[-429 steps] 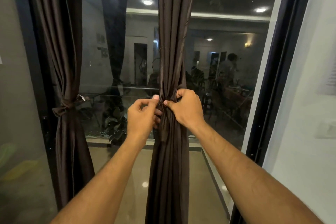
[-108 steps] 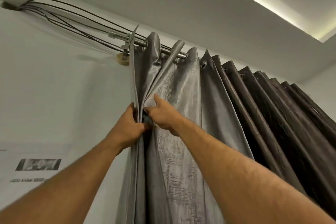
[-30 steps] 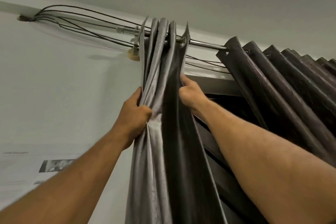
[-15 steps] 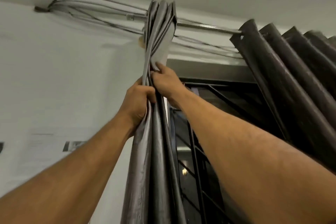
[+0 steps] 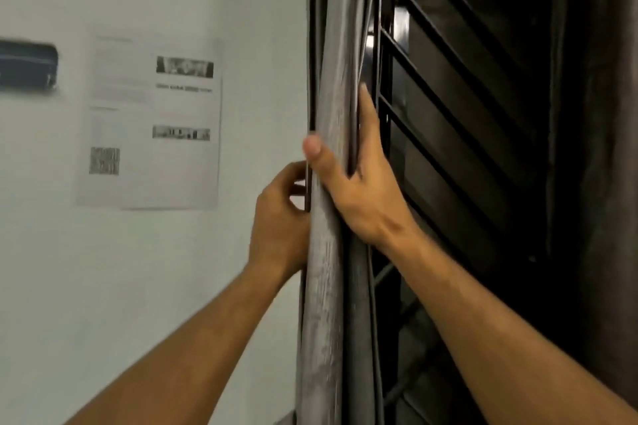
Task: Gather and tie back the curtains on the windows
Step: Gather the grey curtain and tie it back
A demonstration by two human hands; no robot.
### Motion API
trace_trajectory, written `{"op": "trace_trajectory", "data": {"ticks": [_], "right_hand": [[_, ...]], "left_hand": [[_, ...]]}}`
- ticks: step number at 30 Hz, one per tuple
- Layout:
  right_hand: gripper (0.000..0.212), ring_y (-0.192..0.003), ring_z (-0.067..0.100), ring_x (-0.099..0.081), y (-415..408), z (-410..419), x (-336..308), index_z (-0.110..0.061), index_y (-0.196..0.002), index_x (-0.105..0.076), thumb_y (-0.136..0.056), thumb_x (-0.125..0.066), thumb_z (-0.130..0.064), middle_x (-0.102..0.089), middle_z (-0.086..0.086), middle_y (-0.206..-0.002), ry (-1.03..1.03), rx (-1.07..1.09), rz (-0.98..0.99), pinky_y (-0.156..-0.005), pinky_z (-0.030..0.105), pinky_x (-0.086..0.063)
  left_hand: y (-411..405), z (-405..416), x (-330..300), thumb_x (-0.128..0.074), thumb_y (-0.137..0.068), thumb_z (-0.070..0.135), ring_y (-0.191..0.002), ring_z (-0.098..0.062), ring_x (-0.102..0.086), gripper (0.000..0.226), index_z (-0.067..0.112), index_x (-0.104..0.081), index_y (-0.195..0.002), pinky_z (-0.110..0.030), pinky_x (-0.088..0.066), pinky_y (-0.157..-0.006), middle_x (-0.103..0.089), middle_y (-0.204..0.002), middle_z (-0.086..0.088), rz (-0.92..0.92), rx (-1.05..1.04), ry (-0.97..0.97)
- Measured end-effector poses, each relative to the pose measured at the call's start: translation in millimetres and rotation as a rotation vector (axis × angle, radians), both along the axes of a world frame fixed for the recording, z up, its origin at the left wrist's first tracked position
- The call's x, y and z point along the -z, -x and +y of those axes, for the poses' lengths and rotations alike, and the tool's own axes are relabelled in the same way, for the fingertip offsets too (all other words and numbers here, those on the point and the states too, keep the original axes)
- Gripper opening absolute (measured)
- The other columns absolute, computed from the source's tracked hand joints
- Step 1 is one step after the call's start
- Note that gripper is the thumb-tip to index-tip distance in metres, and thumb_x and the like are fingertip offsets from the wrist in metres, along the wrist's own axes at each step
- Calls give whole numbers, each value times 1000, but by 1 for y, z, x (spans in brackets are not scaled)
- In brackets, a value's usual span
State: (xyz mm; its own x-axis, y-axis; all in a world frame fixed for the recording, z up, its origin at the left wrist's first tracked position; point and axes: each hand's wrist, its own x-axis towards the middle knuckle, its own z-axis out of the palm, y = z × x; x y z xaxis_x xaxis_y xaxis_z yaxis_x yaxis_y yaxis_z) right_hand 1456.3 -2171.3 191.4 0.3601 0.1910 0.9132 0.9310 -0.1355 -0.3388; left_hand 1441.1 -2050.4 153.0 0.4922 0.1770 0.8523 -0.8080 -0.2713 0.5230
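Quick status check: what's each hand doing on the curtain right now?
Left hand: fingers curled, pinching the left edge of the gathered curtain.
Right hand: gripping the same curtain bundle, thumb across the front, fingers behind.

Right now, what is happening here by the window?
A person is gathering a grey curtain into a narrow bunch beside a barred window. The right hand wraps around the bunch, thumb in front, while the left hand pinches its left edge. No tie is on it yet. A printed paper hangs on the wall.
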Motion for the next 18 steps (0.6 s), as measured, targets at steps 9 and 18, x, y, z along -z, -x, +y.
{"op": "trace_trajectory", "data": {"ticks": [9,18], "right_hand": [[92,-137,-8,-43,29,-11,186,-43,-162,-10,-91,-67,-54,-36,-22,-156,47,298,228,-105,27,-52],[85,-148,29,-37,94,-11,249,-17,-160,-23,-92,-74,-23,-32,12,-162,17,926,100,-117,54,-40]], "left_hand": [[17,6,194,-73,-94,20,-79,-5,-70,17,36,-69,-99,-28,-60,-65,-73,-88,17,255,-75,-25],[50,35,244,-83,-84,36,-54,-14,-49,39,19,-58,-60,-28,-43,-58,-53,-56,0,519,48,69]]}}
